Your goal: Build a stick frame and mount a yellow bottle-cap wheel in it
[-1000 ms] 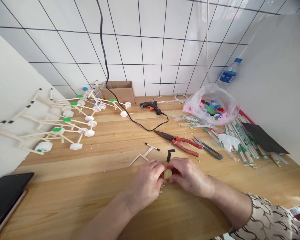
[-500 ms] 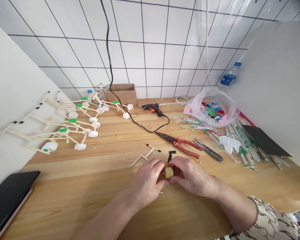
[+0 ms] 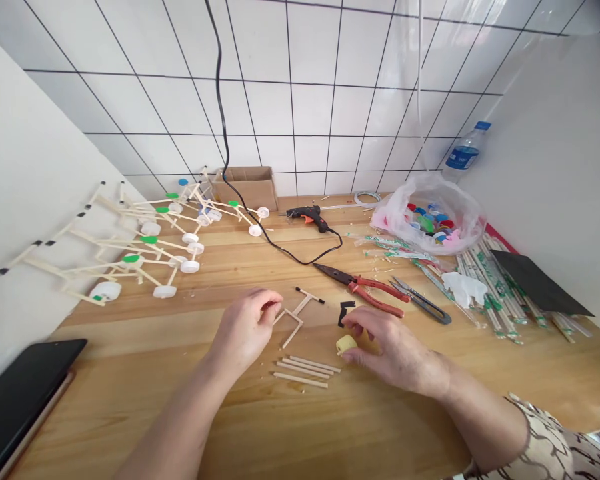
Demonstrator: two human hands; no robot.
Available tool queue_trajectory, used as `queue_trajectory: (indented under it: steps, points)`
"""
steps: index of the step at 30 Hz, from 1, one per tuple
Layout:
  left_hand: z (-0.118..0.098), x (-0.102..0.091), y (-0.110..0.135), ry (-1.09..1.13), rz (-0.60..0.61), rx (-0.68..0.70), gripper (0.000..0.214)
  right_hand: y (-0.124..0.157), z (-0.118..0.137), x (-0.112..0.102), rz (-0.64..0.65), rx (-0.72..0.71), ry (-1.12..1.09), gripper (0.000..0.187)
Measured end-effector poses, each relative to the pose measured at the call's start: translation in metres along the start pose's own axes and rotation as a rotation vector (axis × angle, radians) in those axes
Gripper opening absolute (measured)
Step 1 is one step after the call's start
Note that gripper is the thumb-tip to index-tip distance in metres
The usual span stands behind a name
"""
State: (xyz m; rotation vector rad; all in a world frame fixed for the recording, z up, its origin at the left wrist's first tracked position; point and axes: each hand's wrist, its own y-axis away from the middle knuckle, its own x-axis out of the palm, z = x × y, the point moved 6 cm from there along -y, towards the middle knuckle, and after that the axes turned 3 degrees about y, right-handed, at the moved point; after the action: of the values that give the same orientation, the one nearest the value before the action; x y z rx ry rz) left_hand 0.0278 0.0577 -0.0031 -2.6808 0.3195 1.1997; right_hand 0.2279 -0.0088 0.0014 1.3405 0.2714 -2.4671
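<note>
My left hand (image 3: 247,330) is above the table with its fingertips pinched together; anything between them is too small to make out. Close by its fingertips lies a small frame of joined wooden sticks (image 3: 295,315) with black tips. At the thumb and fingers of my right hand (image 3: 387,347) is a small pale yellow roll (image 3: 346,344), tilted, with its end facing left. Several loose wooden sticks (image 3: 305,370) lie side by side between my hands. Black strips (image 3: 343,315) lie just beyond my right fingertips.
Pliers (image 3: 357,288), thread snips (image 3: 423,303) and a glue gun (image 3: 307,215) with its cord lie beyond my hands. Stick models with white wheels (image 3: 145,247) stand at left, near a phone (image 3: 27,393). At right are a bag of bottle caps (image 3: 430,217) and wrapped sticks (image 3: 500,287).
My hands have moved apart, the left one going left and up toward the stick frame. The loose sticks beneath them now show. The yellow roll has turned and stays at my right hand.
</note>
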Motion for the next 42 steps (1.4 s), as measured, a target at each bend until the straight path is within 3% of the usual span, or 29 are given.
queue_trajectory:
  steps: [9,27,42]
  points:
    - [0.009,0.014,-0.006,-0.065,0.043,-0.025,0.020,0.003,-0.001,0.000,-0.097,-0.028,0.020,0.016]
    - [0.000,0.026,-0.011,-0.081,0.138,0.156,0.022,0.001,0.004,0.006,-0.034,-0.016,0.037,0.015]
    - [0.000,0.034,-0.012,-0.164,0.188,0.188,0.021,0.002,0.004,0.007,-0.027,-0.028,0.021,0.015]
